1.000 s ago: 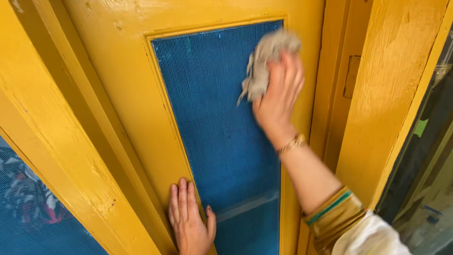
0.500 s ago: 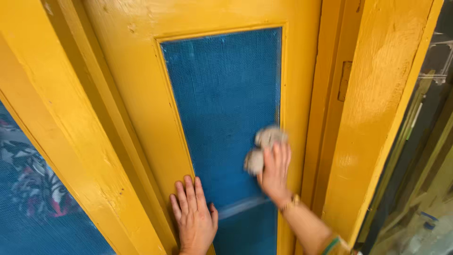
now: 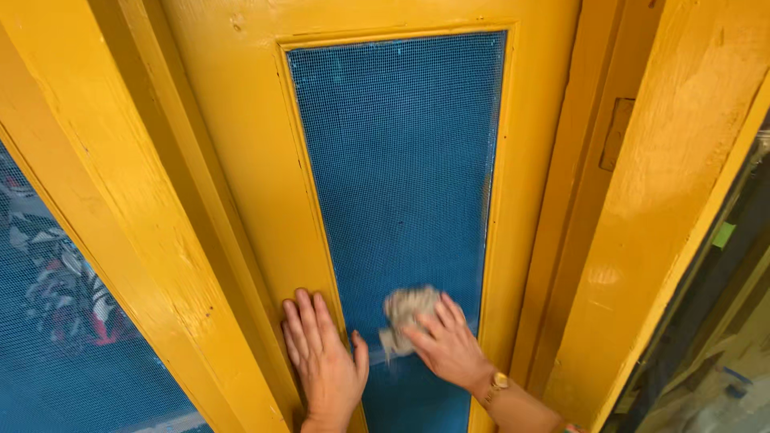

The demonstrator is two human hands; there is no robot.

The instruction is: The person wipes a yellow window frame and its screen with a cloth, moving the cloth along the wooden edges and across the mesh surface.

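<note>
A yellow wooden door (image 3: 241, 160) fills the view, with a tall blue mesh screen panel (image 3: 401, 152) set in it. My right hand (image 3: 447, 346) presses a crumpled grey cloth (image 3: 405, 311) against the lower part of the mesh; a gold watch shows at its wrist. My left hand (image 3: 321, 365) lies flat with fingers spread on the yellow frame just left of the panel, its thumb at the mesh edge. The two hands are close together near the bottom of the view.
A yellow door jamb (image 3: 674, 208) with a hinge recess (image 3: 618, 132) stands to the right. Another blue mesh panel (image 3: 64, 321) shows at the lower left. Beyond the jamb at the far right is a dim area with blurred objects.
My right hand has swept the cloth down the mesh from the panel's upper right to its lower middle, ending beside my left hand. My left hand has stayed flat on the frame.
</note>
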